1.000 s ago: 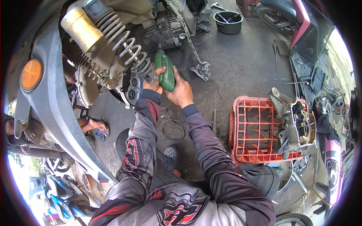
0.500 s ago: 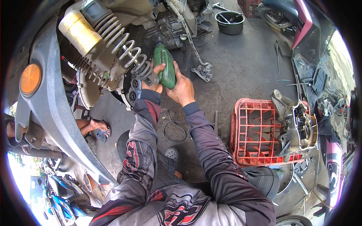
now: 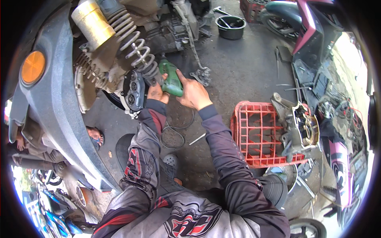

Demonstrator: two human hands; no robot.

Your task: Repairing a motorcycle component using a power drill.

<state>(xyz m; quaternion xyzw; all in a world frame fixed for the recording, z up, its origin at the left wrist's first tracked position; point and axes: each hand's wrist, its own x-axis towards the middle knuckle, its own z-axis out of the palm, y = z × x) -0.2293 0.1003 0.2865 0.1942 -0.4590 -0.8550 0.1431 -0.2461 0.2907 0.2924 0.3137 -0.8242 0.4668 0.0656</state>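
Note:
Both of my hands are on a green power drill (image 3: 173, 81) just right of a coil-spring shock absorber (image 3: 139, 51). My left hand (image 3: 157, 93) is closed round its left side, the fingers partly hidden by the drill and the spring's lower end. My right hand (image 3: 193, 93) wraps the rear and right side. The drill's nose points away from me toward the grimy engine parts (image 3: 168, 37) under the vehicle; its tip is hard to make out. A dark, round-lobed cover (image 3: 134, 90) sits left of my left hand.
A grey fender with an orange reflector (image 3: 33, 67) fills the left. At right, a red plastic crate (image 3: 254, 133) bears a metal engine casing (image 3: 303, 127). A black basin (image 3: 231, 28) with tools stands at the far side. A looped cable (image 3: 174, 135) lies below my hands. Another person's foot (image 3: 95, 135) shows at left.
The view has shifted, so the crate and basin appear farther left. The drill has come closer to me and tilted, its nose now nearer the spring. Both hands keep hold of it.

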